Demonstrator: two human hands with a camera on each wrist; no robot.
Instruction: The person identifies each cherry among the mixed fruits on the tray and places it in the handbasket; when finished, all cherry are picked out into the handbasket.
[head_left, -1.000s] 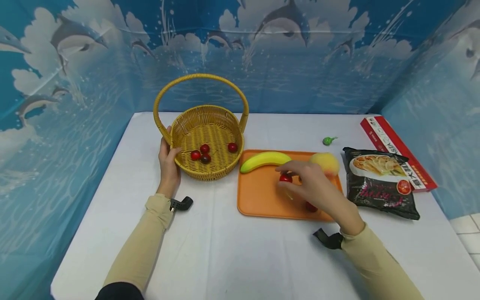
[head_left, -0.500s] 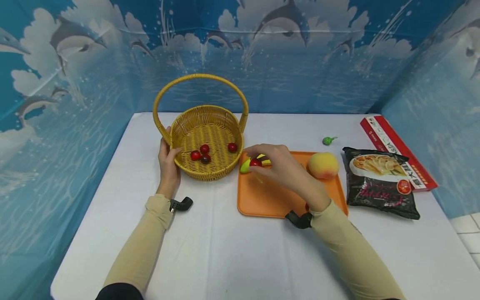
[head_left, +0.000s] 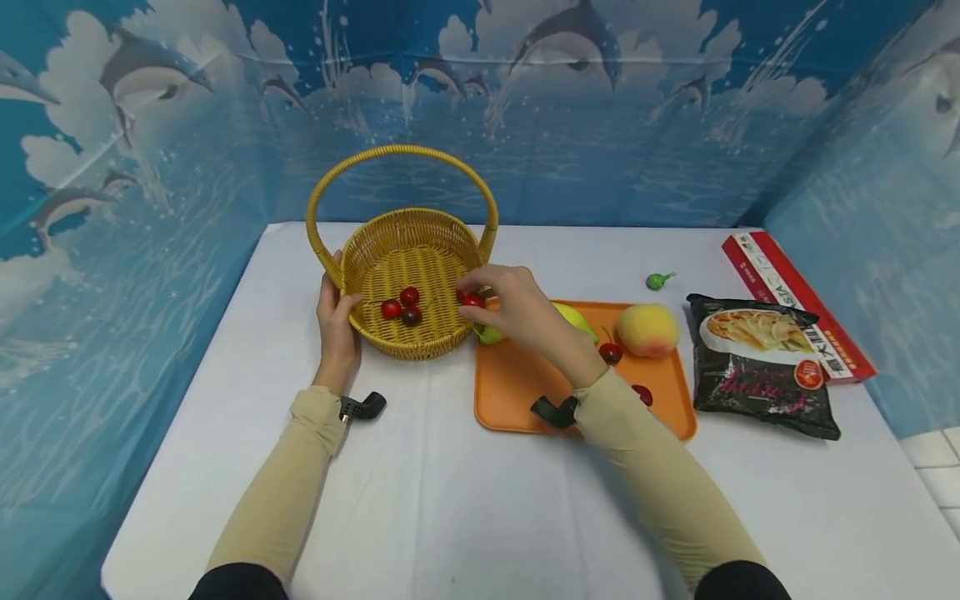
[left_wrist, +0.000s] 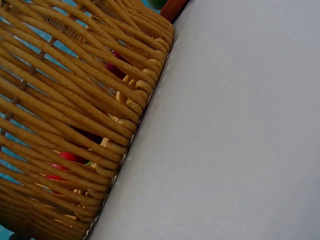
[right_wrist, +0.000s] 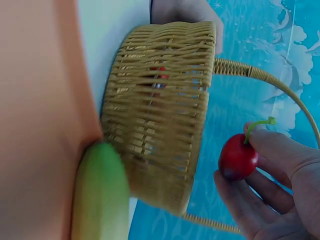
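Observation:
A red cherry (right_wrist: 239,157) with a green stem is pinched between the thumb and fingers of my right hand (head_left: 517,304), over the right rim of the wicker basket (head_left: 412,342). My left hand (head_left: 337,329) grips the basket's left side, by the foot of its arched handle. Several cherries (head_left: 391,310) lie on the basket floor, the rest partly hidden by the right hand. Under that hand and forearm is the orange tray (head_left: 517,408), bearing a partly covered banana (head_left: 576,320), a peach (head_left: 648,331), a dark cherry (head_left: 611,353) and another cherry (head_left: 642,394).
Right of the tray lies a black food bag (head_left: 761,367), overlapping a red and white box (head_left: 798,304). Behind the tray sits a small green object (head_left: 659,281). White cloth (head_left: 420,500) covers the table, and a blue dolphin curtain (head_left: 570,158) rises behind it.
My right hand has carried the pinched cherry left from the tray, past the banana, to the basket's right rim. My left hand and the basket have stayed in place.

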